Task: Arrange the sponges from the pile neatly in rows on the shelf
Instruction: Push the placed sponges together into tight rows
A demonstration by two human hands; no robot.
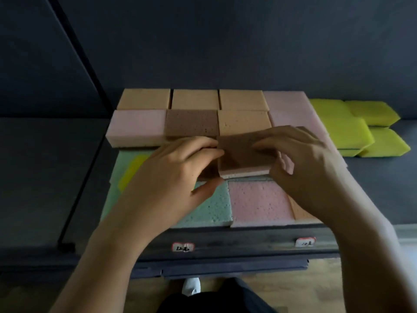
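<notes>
Sponges lie in rows on a dark shelf (237, 242). The back row holds orange sponges (194, 99) and a pink one (285, 100). In front of it lie a pink sponge (136, 124), a brown sponge (191, 123) and an orange sponge (243, 120). Both hands hold a second brown sponge (241, 159) on top of the lower layer. My left hand (171, 175) pinches its left edge. My right hand (302, 161) grips its right side, fingers lying over the top. Below it lie a green sponge (212, 206) and a pink sponge (259, 199).
Several yellow sponges (361, 125) are piled at the right on the shelf. A dark pole (90, 71) slants up at the left. Two white price tags (183, 247) sit on the shelf's front edge. A wooden floor and a white shoe (191, 286) show below.
</notes>
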